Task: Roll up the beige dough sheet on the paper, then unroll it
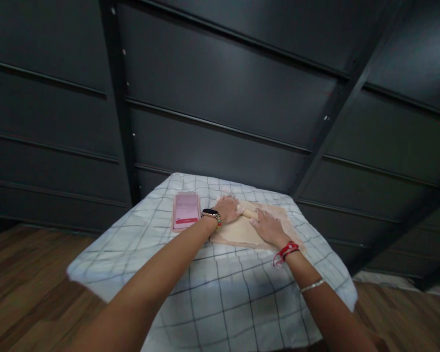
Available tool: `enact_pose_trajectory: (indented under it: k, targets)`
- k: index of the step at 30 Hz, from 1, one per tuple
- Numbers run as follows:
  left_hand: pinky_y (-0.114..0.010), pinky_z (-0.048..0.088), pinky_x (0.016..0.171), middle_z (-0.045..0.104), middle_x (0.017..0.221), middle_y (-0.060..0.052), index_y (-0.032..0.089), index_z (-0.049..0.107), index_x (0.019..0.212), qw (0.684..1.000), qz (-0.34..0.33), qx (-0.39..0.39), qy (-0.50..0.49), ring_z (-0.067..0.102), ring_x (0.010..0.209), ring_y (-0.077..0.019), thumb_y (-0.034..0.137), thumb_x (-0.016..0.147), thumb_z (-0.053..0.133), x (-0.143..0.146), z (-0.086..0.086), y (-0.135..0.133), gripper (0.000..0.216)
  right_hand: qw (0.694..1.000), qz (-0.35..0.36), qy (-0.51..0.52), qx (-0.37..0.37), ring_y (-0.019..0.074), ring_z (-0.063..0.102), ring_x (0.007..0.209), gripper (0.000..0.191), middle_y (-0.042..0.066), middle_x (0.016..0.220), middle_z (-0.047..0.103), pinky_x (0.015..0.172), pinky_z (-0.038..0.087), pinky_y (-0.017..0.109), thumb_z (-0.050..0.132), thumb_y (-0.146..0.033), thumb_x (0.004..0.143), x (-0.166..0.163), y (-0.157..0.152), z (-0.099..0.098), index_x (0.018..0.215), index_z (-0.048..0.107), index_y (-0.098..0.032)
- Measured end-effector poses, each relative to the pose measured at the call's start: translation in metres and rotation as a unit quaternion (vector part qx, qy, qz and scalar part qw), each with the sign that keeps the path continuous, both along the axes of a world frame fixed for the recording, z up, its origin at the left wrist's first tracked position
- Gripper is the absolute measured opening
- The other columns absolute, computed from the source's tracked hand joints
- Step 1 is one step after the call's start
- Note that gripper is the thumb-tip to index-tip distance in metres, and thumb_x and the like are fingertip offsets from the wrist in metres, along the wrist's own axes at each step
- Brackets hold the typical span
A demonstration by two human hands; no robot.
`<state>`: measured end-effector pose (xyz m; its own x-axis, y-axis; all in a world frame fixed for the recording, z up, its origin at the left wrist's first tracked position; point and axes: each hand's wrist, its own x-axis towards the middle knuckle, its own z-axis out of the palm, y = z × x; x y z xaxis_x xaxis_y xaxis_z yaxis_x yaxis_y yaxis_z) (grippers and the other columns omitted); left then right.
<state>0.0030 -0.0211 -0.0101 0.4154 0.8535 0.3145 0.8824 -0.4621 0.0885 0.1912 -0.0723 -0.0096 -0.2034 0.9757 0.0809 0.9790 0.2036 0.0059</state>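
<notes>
A pale rolling pin [248, 212] lies slantwise between my two hands, only its middle showing. My left hand [228, 208], with a smartwatch and beaded bracelet at the wrist, is closed over its left end. Over the right end rests my right hand [269, 227], red strings round its wrist, fingers curved on the pin. Beneath the pin spreads a thin, flat beige sheet [242, 233], with an uneven pinkish border around it. Whether the sheet is dough or clay I cannot tell. My hands and forearms hide part of it.
A phone [187, 210] with a lit pink screen lies left of my left hand. A white checked cloth [220, 288] covers the small table. Behind it stands a dark metal panel wall [220, 132]. Wooden floor [29, 274] shows on both sides.
</notes>
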Motion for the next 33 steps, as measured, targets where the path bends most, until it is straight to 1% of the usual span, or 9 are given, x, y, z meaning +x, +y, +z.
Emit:
enact_pose_trajectory:
  k: [5, 8, 14, 16, 19, 24, 26, 29, 33]
  targets:
    - [-0.041, 0.033, 0.101, 0.060, 0.122, -0.017, 0.011, 0.065, 0.109, 1.000, 0.001, -0.011, 0.019, 0.051, 0.117, -0.0283, 0.046, 0.094, 0.033, 0.014, 0.003, 0.026, 0.050, 0.999, -0.019, -0.001, 0.040, 0.0281, 0.047, 0.123, 0.056, 0.017, 0.133, 0.053, 0.095, 0.039, 0.043, 0.021, -0.049, 0.098, 0.005, 0.019, -0.001, 0.137, 0.042, -0.014]
    - [-0.040, 0.035, 0.098, 0.065, 0.116, -0.015, 0.012, 0.068, 0.106, 0.998, 0.027, -0.022, 0.049, 0.056, 0.111, -0.0264, 0.043, 0.096, 0.029, 0.024, 0.005, 0.039, 0.051, 0.998, -0.035, -0.005, 0.058, 0.0257, 0.053, 0.116, 0.054, 0.016, 0.123, 0.060, 0.091, 0.041, 0.038, 0.021, -0.049, 0.099, 0.008, 0.033, -0.002, 0.130, 0.049, -0.016]
    - [-0.041, 0.039, 0.090, 0.068, 0.107, -0.018, 0.009, 0.071, 0.102, 0.994, 0.063, -0.040, 0.078, 0.062, 0.102, -0.0280, 0.032, 0.095, 0.025, 0.044, 0.014, 0.061, 0.051, 0.997, -0.002, -0.042, 0.064, 0.0228, 0.056, 0.112, 0.053, 0.012, 0.116, 0.064, 0.088, 0.043, 0.032, 0.016, -0.042, 0.101, 0.019, 0.063, -0.001, 0.114, 0.061, -0.019]
    - [-0.040, 0.041, 0.088, 0.068, 0.108, -0.018, 0.009, 0.071, 0.104, 0.993, 0.072, -0.061, 0.077, 0.062, 0.103, -0.0281, 0.031, 0.095, 0.027, 0.049, 0.016, 0.072, 0.050, 0.997, 0.005, -0.062, 0.055, 0.0232, 0.056, 0.112, 0.051, 0.013, 0.117, 0.064, 0.087, 0.044, 0.032, 0.016, -0.039, 0.101, 0.023, 0.073, 0.000, 0.115, 0.061, -0.019]
    - [-0.036, 0.044, 0.086, 0.067, 0.113, -0.016, 0.012, 0.069, 0.111, 0.991, 0.080, -0.088, 0.062, 0.060, 0.107, -0.0270, 0.032, 0.094, 0.027, 0.055, 0.016, 0.089, 0.049, 0.992, 0.044, -0.114, 0.035, 0.0239, 0.056, 0.110, 0.047, 0.015, 0.118, 0.063, 0.088, 0.043, 0.033, 0.018, -0.032, 0.102, 0.030, 0.089, 0.003, 0.125, 0.055, -0.016]
    - [-0.033, 0.047, 0.086, 0.064, 0.120, -0.016, 0.013, 0.067, 0.116, 0.989, 0.064, -0.119, 0.053, 0.059, 0.111, -0.0265, 0.030, 0.093, 0.029, 0.060, 0.015, 0.113, 0.047, 0.979, 0.088, -0.184, 0.024, 0.0248, 0.058, 0.107, 0.044, 0.020, 0.116, 0.062, 0.090, 0.043, 0.035, 0.020, -0.022, 0.101, 0.037, 0.109, 0.006, 0.134, 0.046, -0.010]
    - [-0.032, 0.047, 0.086, 0.064, 0.120, -0.016, 0.013, 0.067, 0.116, 0.987, 0.067, -0.136, 0.056, 0.059, 0.111, -0.0263, 0.030, 0.092, 0.032, 0.062, 0.016, 0.119, 0.045, 0.977, 0.094, -0.188, 0.028, 0.0251, 0.058, 0.107, 0.044, 0.020, 0.116, 0.062, 0.090, 0.043, 0.035, 0.020, -0.021, 0.100, 0.039, 0.115, 0.007, 0.136, 0.044, -0.010]
    - [-0.031, 0.047, 0.086, 0.065, 0.118, -0.016, 0.012, 0.067, 0.116, 0.983, 0.077, -0.156, 0.053, 0.059, 0.110, -0.0263, 0.030, 0.091, 0.035, 0.066, 0.017, 0.127, 0.044, 0.979, 0.087, -0.182, 0.020, 0.0248, 0.059, 0.107, 0.046, 0.020, 0.117, 0.062, 0.090, 0.043, 0.034, 0.017, -0.022, 0.101, 0.041, 0.124, 0.006, 0.134, 0.046, -0.009]
    - [-0.031, 0.047, 0.086, 0.065, 0.116, -0.018, 0.010, 0.067, 0.114, 0.983, 0.079, -0.160, 0.049, 0.060, 0.110, -0.0274, 0.028, 0.089, 0.038, 0.068, 0.018, 0.130, 0.043, 0.983, 0.077, -0.165, 0.014, 0.0248, 0.060, 0.107, 0.047, 0.020, 0.118, 0.062, 0.090, 0.043, 0.035, 0.017, -0.024, 0.101, 0.042, 0.129, 0.005, 0.133, 0.048, -0.010]
